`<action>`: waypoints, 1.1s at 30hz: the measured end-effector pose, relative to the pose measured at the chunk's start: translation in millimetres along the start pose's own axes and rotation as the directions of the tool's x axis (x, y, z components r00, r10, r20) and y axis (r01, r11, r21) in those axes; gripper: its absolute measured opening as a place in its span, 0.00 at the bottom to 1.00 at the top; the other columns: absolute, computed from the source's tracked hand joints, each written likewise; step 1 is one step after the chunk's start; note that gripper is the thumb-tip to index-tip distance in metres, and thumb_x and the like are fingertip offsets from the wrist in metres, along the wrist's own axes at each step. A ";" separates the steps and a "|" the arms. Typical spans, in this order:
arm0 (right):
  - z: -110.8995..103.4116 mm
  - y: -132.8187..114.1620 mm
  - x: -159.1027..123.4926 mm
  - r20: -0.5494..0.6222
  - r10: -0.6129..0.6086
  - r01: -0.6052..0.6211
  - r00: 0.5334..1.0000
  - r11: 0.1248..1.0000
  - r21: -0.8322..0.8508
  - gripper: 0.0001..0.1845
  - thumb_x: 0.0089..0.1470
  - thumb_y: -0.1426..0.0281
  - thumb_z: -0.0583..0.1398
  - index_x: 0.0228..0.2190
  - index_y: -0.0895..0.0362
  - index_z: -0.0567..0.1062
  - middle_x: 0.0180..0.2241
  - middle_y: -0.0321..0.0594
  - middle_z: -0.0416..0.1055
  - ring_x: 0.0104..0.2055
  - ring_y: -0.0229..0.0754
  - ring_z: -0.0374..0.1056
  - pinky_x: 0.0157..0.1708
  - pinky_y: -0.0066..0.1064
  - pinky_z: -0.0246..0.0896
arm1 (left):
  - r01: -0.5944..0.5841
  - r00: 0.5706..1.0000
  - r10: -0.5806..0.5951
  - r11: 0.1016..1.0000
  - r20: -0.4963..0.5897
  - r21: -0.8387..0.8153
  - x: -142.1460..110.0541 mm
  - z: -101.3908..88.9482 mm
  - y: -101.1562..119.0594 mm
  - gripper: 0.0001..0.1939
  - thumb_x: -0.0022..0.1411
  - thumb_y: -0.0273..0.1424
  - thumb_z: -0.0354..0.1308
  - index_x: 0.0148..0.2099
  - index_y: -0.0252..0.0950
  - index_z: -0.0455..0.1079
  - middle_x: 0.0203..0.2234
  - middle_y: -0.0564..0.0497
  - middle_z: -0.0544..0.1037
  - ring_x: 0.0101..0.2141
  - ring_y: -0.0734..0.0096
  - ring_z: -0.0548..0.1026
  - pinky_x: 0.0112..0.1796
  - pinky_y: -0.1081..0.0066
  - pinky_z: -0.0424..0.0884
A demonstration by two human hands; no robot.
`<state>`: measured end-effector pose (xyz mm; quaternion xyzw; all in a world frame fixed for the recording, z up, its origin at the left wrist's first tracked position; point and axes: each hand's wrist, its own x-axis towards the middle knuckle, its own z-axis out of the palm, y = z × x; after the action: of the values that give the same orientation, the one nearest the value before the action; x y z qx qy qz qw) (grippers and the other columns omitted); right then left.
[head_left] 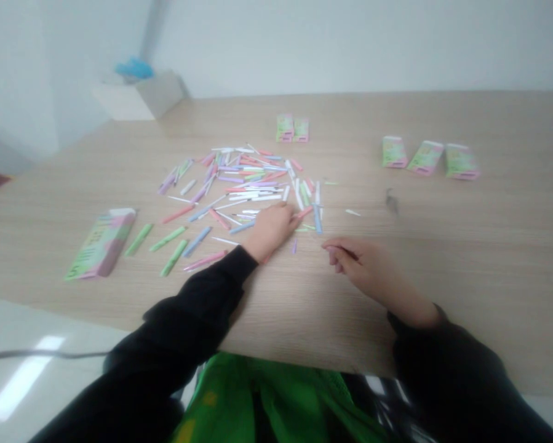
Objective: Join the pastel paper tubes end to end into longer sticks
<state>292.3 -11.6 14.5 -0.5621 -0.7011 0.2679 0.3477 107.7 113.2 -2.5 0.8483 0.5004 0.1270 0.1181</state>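
Observation:
A loose pile of slim pen-like sticks [253, 184] in white, pink, purple, blue and green lies on the wooden table. My left hand [274, 229] reaches over its near right edge, its fingers closed around a pinkish-red stick [305, 212] that pokes out to the right. To the right of the pile, my right hand [347, 259] is held in a pinch above the table; whatever may be between the fingertips is too small and blurred to tell. Between the hands lies a small purple piece [294, 246]. A blue stick [318, 221] lies just beyond them.
A larger pink-and-green box [103, 243] lies at left, beside several separate green sticks [173, 257]. Small matching boxes [425, 157] stand at back right, and two more boxes [284, 128] at back centre. A white container [138, 98] with something blue occupies the far left corner.

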 end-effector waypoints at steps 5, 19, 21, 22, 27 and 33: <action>-19.9 -6.2 9.6 -0.176 0.023 0.026 0.984 0.963 0.268 0.06 0.62 0.67 0.59 0.38 0.55 0.76 0.22 0.31 0.72 0.20 0.35 0.67 0.21 0.28 0.63 | -0.158 0.987 0.161 0.957 -0.007 -0.243 -13.5 -32.4 -11.6 0.09 0.72 0.33 0.50 0.42 0.35 0.69 0.36 0.47 0.78 0.36 0.66 0.75 0.39 0.69 0.68; -20.8 -47.5 36.6 -0.152 0.014 0.043 0.988 0.932 0.361 0.13 0.58 0.61 0.68 0.28 0.54 0.73 0.21 0.33 0.75 0.18 0.35 0.68 0.17 0.28 0.64 | -0.171 0.889 0.436 0.601 0.141 -0.781 -51.0 -50.7 -8.9 0.16 0.73 0.40 0.50 0.43 0.35 0.75 0.35 0.50 0.78 0.32 0.72 0.73 0.32 0.75 0.66; -19.6 -46.8 36.4 -0.115 0.017 0.029 0.993 0.923 0.385 0.14 0.57 0.60 0.68 0.27 0.54 0.73 0.20 0.33 0.74 0.18 0.34 0.68 0.17 0.27 0.63 | -0.168 0.880 0.450 0.593 0.151 -0.788 -51.4 -51.2 -8.7 0.16 0.73 0.39 0.50 0.43 0.35 0.74 0.35 0.51 0.77 0.33 0.72 0.72 0.32 0.76 0.65; -19.2 -46.2 36.5 -0.102 0.016 0.026 0.995 0.916 0.400 0.14 0.57 0.59 0.68 0.27 0.54 0.74 0.20 0.33 0.74 0.18 0.34 0.68 0.16 0.27 0.63 | -0.161 0.876 0.457 0.579 0.155 -0.799 -51.8 -51.3 -8.3 0.16 0.74 0.39 0.50 0.42 0.35 0.74 0.35 0.51 0.77 0.33 0.72 0.72 0.32 0.75 0.65; -14.8 -40.7 37.4 -0.130 0.036 0.031 0.991 0.880 0.474 0.15 0.53 0.57 0.70 0.36 0.54 0.80 0.17 0.29 0.71 0.16 0.32 0.63 0.14 0.25 0.58 | -0.036 0.867 0.468 0.400 0.170 -0.916 -55.4 -49.6 -5.6 0.18 0.75 0.40 0.46 0.44 0.35 0.74 0.32 0.50 0.77 0.32 0.73 0.70 0.33 0.75 0.65; -6.4 -38.0 33.6 -0.131 0.049 0.017 0.990 0.886 0.464 0.20 0.59 0.55 0.65 0.50 0.50 0.80 0.18 0.29 0.70 0.18 0.33 0.62 0.16 0.27 0.59 | 0.071 0.882 0.441 0.219 0.164 -0.973 -55.0 -42.1 -7.7 0.18 0.75 0.39 0.48 0.45 0.34 0.75 0.31 0.49 0.77 0.31 0.73 0.71 0.32 0.73 0.64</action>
<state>270.2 12.5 53.8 -0.4858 -0.5861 0.3907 0.5176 61.6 71.6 29.2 0.6539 0.1696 0.2393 0.6974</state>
